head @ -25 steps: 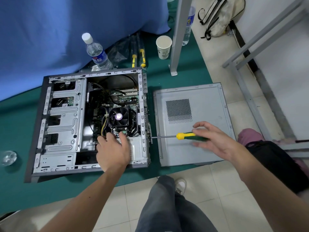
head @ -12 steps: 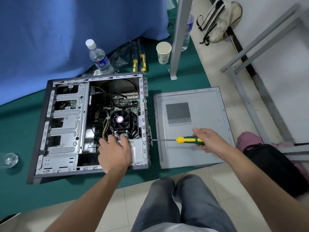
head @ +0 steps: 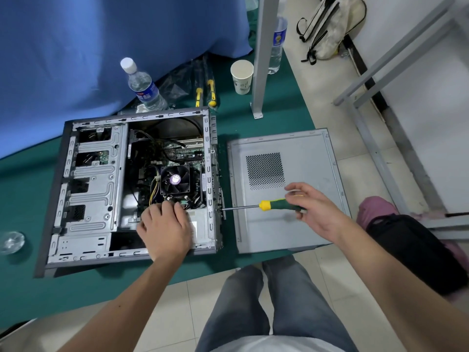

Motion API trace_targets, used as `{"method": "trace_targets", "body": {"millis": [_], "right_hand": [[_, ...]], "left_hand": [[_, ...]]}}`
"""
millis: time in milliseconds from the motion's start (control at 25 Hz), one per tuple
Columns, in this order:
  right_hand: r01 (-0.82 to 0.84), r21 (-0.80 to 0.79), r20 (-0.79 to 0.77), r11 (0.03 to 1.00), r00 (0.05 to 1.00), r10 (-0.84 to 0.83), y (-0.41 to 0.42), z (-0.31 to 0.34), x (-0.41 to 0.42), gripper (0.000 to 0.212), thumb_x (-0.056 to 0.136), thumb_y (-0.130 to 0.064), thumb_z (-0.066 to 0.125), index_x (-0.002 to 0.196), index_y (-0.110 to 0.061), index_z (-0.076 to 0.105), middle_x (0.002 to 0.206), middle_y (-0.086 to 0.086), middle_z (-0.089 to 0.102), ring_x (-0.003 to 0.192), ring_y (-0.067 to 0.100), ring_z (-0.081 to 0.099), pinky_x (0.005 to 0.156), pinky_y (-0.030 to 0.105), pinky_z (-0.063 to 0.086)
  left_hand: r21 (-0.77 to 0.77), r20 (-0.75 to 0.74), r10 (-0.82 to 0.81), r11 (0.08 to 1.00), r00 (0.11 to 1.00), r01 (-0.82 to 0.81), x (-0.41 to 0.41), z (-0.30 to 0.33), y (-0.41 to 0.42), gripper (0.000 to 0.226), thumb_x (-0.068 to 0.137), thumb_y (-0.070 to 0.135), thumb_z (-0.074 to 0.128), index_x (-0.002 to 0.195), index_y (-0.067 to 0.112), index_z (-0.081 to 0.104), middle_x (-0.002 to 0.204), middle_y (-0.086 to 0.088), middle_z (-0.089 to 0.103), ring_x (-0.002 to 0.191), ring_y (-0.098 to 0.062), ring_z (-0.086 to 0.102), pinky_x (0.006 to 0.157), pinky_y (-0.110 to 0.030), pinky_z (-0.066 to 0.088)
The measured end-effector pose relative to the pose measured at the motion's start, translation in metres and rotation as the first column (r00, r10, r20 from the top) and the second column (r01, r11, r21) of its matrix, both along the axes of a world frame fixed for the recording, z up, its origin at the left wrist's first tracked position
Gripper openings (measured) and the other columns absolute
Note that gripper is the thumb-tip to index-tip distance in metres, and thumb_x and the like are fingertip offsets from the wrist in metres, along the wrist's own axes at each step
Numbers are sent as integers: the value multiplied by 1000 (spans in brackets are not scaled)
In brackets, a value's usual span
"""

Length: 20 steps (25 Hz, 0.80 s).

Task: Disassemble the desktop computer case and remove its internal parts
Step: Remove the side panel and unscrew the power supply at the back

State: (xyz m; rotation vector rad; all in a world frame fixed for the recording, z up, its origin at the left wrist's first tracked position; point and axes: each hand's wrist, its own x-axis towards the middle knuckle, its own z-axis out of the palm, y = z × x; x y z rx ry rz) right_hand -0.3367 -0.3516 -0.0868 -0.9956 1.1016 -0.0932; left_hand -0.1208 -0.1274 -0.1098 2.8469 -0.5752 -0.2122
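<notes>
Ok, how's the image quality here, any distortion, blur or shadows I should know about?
Head view: wide-angle bend curves the grey post and frame edges; lighting is even and soft; a faint shadow sits under the right hand on the side panel; the computer case interior is dark; that hand's fingers look slightly blurred.

Open grey computer case [head: 86,189] on its side, side panel [head: 304,161] flat beside it

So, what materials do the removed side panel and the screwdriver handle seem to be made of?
Side panel: probably sheet metal, matte grey, with folded edges and a punched vent grid. Screwdriver handle: likely plastic or rubber, green with a yellow collar; its shaft looks like bare steel.
</notes>
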Motion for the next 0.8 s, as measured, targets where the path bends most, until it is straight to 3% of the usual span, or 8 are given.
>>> {"method": "trace_targets", "body": {"millis": [120, 240, 320, 440, 520, 600, 680, 800], "right_hand": [[49, 148, 113, 988, 991, -66, -1, 1, -7, 23, 88, -2, 65, 103, -19, 64, 97, 3, 61, 85, 19, 59, 79, 35, 51], [-159, 67, -127, 985, 978, 166, 1, 4, -4, 26, 97, -37, 56, 98, -12, 62, 76, 4, 59, 57, 14, 46, 53, 26, 44], [-81, 24, -61, 996, 995, 82, 0, 6, -2, 7, 98, -17, 56, 95, -14, 62, 81, 6, 56, 59, 13, 42, 54, 25, 36], [39, 121, 139, 992, 989, -56, -7, 4, -5, 30, 85, 9, 61, 98, -18, 62, 96, 4, 62, 80, 18, 57, 72, 31, 46], [-25, 117, 56, 993, 998, 19, -6, 8, -2, 6, 92, -18, 65, 97, -16, 62, 86, 3, 63, 74, 18, 58, 69, 32, 50], [-107, 49, -63, 993, 992, 110, -4, 8, 0, 22, 98, -34, 56, 94, -13, 62, 77, 6, 59, 58, 15, 47, 55, 28, 42], [-28, 32, 8, 999, 1000, 28, -5, 6, 1, 9, 98, -13, 55, 94, -14, 63, 83, 8, 58, 62, 15, 47, 56, 26, 37], [60, 175, 180, 983, 979, -92, -8, 6, -3, 33, 83, 12, 59, 96, -18, 66, 95, 8, 62, 83, 20, 59, 73, 31, 48]], "left_hand": [[-43, 7, -83, 996, 997, 83, 0, 2, 3, 29, 102, 32, 35, 97, 14, 57, 107, -10, 60, 114, -32, 44, 95, -49, 31], [-54, -37, -87, 995, 996, 85, 0, 4, 1, 24, 103, 29, 37, 93, 15, 54, 103, -7, 62, 111, -31, 44, 90, -47, 34], [-62, -56, -84, 995, 995, 81, 1, 7, 3, 24, 103, 29, 38, 91, 16, 54, 100, -7, 62, 110, -31, 44, 88, -46, 34], [-69, -80, -116, 991, 990, 111, -1, 11, 2, 23, 102, 27, 40, 96, 14, 58, 105, -8, 62, 114, -31, 44, 92, -47, 34], [-59, -82, -133, 990, 988, 128, -2, 13, 4, 22, 102, 26, 42, 101, 14, 61, 111, -8, 63, 120, -31, 45, 102, -50, 30], [-59, -74, -162, 986, 984, 158, -4, 17, 3, 20, 100, 28, 46, 103, 16, 62, 112, -6, 63, 123, -29, 46, 111, -53, 22], [-100, -108, -207, 975, 972, 196, -9, 20, 1, 21, 99, 33, 48, 107, 19, 60, 109, -1, 62, 120, -25, 48, 115, -54, 16], [-229, -150, -349, 923, 925, 311, -17, 23, -5, 32, 95, 40, 53, 120, 20, 53, 107, 9, 59, 114, -16, 51, 119, -49, 11]]}}
